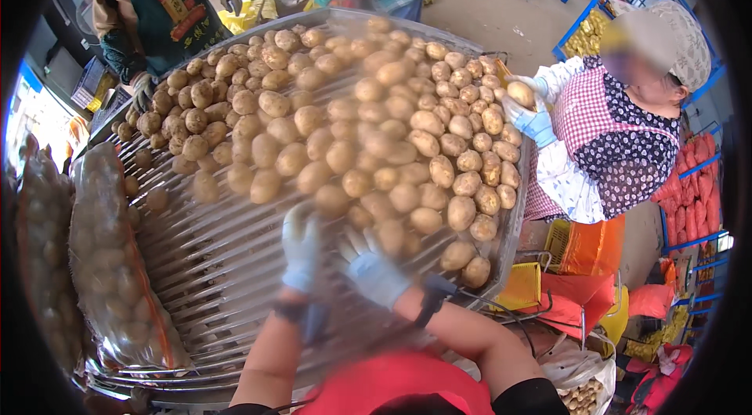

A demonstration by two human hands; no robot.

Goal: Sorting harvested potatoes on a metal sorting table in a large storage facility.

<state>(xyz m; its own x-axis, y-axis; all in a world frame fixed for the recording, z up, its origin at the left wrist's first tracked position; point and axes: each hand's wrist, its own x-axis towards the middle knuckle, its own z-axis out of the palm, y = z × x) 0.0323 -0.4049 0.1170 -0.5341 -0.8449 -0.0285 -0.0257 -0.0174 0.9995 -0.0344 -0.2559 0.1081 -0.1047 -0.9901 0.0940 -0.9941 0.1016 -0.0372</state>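
Observation:
Both my hands wear pale blue gloves over the slatted metal sorting table (204,270), at the near edge of a wide heap of potatoes (313,145). My left hand (300,249) reaches forward with its fingers stretched out, slightly blurred, and nothing shows in it. Beside it, my right hand (374,268) has its fingers spread apart and is likewise without a potato. The closest potatoes lie just beyond my fingertips; whether I touch any cannot be made out through the haze in the middle of the picture. Dark bands with small devices circle both wrists.
Filled mesh sacks (117,266) stand along the table's left side. A co-worker (619,125) on the right holds a potato (521,94); another co-worker (164,8) stands far left with a gloved hand by the heap. Orange and yellow bags (591,247) hang beyond the right edge.

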